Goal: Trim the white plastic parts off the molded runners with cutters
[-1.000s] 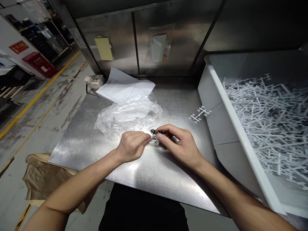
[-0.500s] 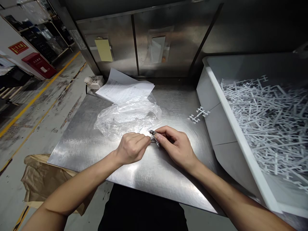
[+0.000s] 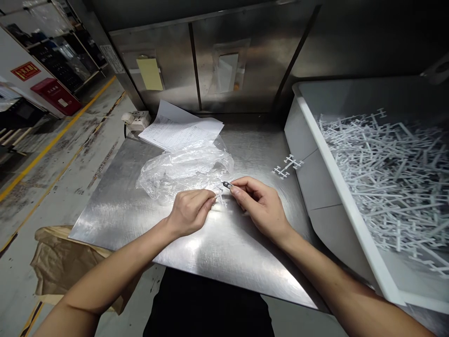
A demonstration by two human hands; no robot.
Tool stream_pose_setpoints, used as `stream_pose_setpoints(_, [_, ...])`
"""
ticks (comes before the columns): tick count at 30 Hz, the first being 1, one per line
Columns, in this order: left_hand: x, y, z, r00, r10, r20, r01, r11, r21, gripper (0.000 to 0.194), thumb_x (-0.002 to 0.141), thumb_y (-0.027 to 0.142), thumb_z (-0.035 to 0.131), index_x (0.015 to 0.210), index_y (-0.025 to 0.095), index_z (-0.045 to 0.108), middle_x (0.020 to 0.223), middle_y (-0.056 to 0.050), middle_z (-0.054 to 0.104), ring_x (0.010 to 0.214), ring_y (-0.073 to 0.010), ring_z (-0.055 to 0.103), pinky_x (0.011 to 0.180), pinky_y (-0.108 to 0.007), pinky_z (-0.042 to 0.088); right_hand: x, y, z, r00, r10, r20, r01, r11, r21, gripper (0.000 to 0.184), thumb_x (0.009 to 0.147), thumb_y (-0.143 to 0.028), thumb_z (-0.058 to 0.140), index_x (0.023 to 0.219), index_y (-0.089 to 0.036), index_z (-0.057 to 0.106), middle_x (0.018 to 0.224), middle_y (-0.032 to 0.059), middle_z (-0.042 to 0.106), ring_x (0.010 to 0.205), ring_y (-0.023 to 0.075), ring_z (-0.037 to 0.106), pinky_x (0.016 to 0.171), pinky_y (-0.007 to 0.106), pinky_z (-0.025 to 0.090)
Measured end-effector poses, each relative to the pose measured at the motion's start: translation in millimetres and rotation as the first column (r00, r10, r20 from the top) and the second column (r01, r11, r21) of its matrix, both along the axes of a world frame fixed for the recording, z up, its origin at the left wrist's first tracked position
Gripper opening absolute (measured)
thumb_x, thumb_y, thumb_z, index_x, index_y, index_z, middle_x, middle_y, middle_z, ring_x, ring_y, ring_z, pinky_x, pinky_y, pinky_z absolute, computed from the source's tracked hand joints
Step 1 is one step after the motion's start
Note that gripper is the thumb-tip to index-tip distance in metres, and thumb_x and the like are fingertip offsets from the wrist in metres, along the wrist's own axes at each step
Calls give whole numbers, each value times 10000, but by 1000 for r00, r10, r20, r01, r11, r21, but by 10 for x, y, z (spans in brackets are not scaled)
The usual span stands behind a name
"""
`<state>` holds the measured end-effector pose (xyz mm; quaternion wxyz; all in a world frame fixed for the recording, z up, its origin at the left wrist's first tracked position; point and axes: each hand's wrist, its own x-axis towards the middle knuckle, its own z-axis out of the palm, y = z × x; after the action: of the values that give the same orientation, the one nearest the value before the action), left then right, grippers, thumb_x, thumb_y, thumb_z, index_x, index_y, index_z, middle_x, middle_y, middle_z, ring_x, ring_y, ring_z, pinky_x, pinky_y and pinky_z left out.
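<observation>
My left hand (image 3: 192, 213) is closed, with the thumb and forefinger pinching a small white branched plastic piece (image 3: 222, 200) above the metal table. My right hand (image 3: 264, 206) grips a small dark metal tool (image 3: 227, 185) between thumb and fingers. Its rounded tip points left, just above and apart from the piece; most of the tool is hidden in the palm, so its kind does not show. Behind both hands lies a crumpled clear plastic bag (image 3: 185, 166). To the right, another white branched piece (image 3: 287, 166) rests on the table beside the bin.
A large grey-white bin (image 3: 336, 171) full of white branched plastic pieces (image 3: 396, 187) stands at the right. Printed sheets (image 3: 180, 126) and a power socket (image 3: 139, 120) are at the back left. An open brown paper bag (image 3: 59, 262) sits on the floor at the left.
The tool in my right hand has drawn up and slightly away from the piece. More of the white piece now shows at my left fingertips.
</observation>
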<state>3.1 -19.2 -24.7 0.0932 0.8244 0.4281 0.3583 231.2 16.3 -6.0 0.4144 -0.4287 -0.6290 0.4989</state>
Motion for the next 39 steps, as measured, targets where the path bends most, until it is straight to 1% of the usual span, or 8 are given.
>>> stream_pose_setpoints(5, [-21, 3, 30, 998, 18, 68, -14, 998, -62, 266, 1123, 165, 488, 895, 199, 621, 758, -4, 698, 647, -136, 651, 630, -274, 477, 39, 26, 50, 1000, -10, -14, 10, 999, 50, 207, 1003, -402, 729, 1036, -210, 801, 842, 29, 742, 713, 181, 631, 644, 326, 469])
stream_pose_setpoints(11, [-33, -1, 38, 991, 71, 116, -59, 993, -106, 276, 1135, 179, 469, 901, 205, 613, 789, -17, 695, 698, -151, 671, 697, -293, 508, 51, 31, 42, 999, 39, 23, -41, 997, 66, 189, 1006, -377, 732, 1041, -208, 811, 893, 45, 779, 782, 204, 694, 674, 333, 501])
stream_pose_setpoints(17, [-42, -7, 21, 984, 78, 159, -62, 992, -106, 261, 1141, 182, 472, 917, 209, 604, 800, -12, 685, 716, -152, 667, 730, -301, 521, 58, 36, 45, 994, 41, 97, -51, 994, 96, 190, 1006, -387, 741, 1060, -220, 815, 880, 40, 782, 763, 206, 688, 668, 335, 500])
stream_pose_setpoints(21, [-42, -4, 34, 986, 54, 157, -39, 994, -99, 270, 1150, 196, 456, 923, 211, 601, 785, -10, 664, 698, -151, 638, 709, -305, 504, 70, 36, 67, 986, 43, 163, -66, 989, 134, 174, 1010, -377, 728, 1064, -236, 815, 903, 50, 797, 799, 230, 704, 674, 349, 506])
stream_pose_setpoints(27, [-54, 10, 51, 989, 5, 151, 7, 997, -78, 283, 1143, 170, 458, 883, 211, 563, 764, -4, 602, 682, -145, 584, 678, -303, 455, 96, 45, 97, 980, 74, 186, -106, 981, 164, 166, 1026, -369, 717, 1088, -247, 811, 916, 45, 797, 809, 232, 714, 711, 362, 520])
stream_pose_setpoints(30, [-70, 17, 47, 986, -1, 168, 12, 998, -66, 277, 1140, 159, 469, 883, 209, 561, 769, -3, 605, 688, -143, 587, 683, -300, 458, 117, 60, 113, 977, 99, 188, -133, 975, 177, 175, 1040, -375, 715, 1110, -246, 810, 939, 45, 802, 813, 231, 716, 723, 369, 522])
stream_pose_setpoints(36, [-84, 30, 81, 985, -27, 169, 37, 998, -58, 270, 1145, 174, 470, 897, 209, 572, 762, -2, 618, 688, -143, 605, 687, -293, 475, 139, 77, 119, 972, 108, 207, -157, 960, 233, 151, 1052, -340, 705, 1117, -246, 804, 1039, 61, 826, 907, 250, 745, 764, 377, 533])
stream_pose_setpoints(39, [-82, 37, 104, 985, -32, 170, 47, 995, -84, 297, 1153, 207, 462, 874, 212, 562, 746, -2, 614, 669, -143, 596, 669, -294, 468, 141, 77, 116, 972, 110, 207, -160, 957, 242, 149, 1053, -341, 704, 1122, -252, 802, 1023, 58, 822, 869, 243, 732, 739, 376, 525])
